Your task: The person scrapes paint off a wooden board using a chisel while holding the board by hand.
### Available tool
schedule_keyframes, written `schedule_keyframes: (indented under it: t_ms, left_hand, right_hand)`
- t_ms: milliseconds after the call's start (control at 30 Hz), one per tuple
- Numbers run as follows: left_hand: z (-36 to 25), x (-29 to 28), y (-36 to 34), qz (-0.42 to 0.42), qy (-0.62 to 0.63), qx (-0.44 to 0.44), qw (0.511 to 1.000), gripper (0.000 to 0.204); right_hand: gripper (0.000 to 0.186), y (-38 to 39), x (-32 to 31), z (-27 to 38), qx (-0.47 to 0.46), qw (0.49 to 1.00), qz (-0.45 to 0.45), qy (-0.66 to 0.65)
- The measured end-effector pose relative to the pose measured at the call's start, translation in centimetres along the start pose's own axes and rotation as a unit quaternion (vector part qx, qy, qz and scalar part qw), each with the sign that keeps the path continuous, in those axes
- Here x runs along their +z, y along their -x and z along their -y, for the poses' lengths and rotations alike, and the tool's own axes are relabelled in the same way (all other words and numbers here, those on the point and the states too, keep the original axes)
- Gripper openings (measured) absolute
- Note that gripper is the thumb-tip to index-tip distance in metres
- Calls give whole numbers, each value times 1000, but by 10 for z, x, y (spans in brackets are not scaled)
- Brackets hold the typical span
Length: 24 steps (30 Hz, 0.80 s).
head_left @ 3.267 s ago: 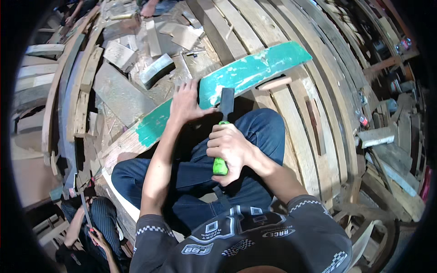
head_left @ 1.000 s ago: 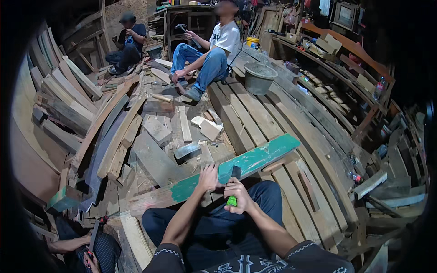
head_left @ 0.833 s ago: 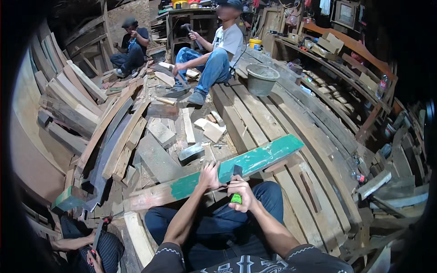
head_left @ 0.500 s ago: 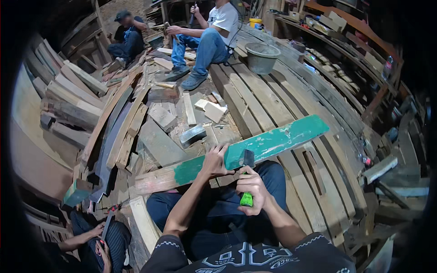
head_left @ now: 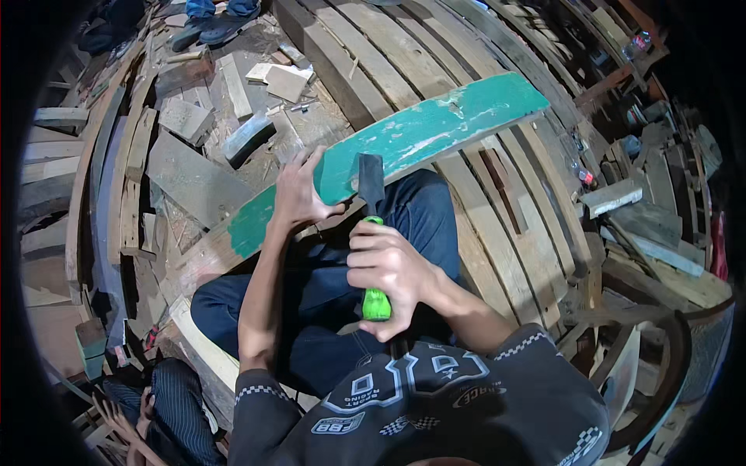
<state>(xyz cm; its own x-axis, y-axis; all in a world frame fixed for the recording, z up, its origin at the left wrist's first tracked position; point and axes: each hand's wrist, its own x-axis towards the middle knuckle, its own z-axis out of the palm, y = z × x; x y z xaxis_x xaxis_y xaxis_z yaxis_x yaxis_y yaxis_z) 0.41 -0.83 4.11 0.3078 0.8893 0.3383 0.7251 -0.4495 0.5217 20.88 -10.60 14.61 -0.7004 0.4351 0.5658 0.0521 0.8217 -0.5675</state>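
A long wooden board (head_left: 435, 120) lies slantwise over my crossed legs, from lower left to upper right. Worn green paint covers most of it; its left end is bare wood, and pale scratches mark the middle and right. My left hand (head_left: 299, 194) grips the board left of its middle, fingers over the top and thumb along the near edge. In my right hand (head_left: 388, 268) is a chisel with a bright green handle (head_left: 377, 304). Its broad, flat dark blade (head_left: 371, 177) points away from me, with the tip over the board's near edge. Whether the tip touches the paint I cannot tell.
Thick planks (head_left: 373, 46) lie side by side ahead and to my right. Wood offcuts (head_left: 186, 120) and a dark-faced block (head_left: 247, 138) litter the ground ahead-left. A co-worker's hands (head_left: 120, 423) show at lower left; another person's shoes (head_left: 221, 29) are at the top.
My view has tilted down, so the board and my hands sit higher and further left. The chisel has drawn back toward me along the board's near side. The co-worker's blade no longer shows.
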Motion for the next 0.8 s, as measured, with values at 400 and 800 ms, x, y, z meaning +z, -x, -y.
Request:
schedule_keyframes:
  t_ms: [400, 800]
  left_hand:
    - [-15, -9, 29, 43, 48, 7, 998, 102]
    - [-23, -16, 11, 130, -9, -4, 991, 98]
  right_hand:
    - [51, 11, 17, 33, 37, 997, 67, -5]
    - [47, 3, -5, 2, -20, 999, 36, -21]
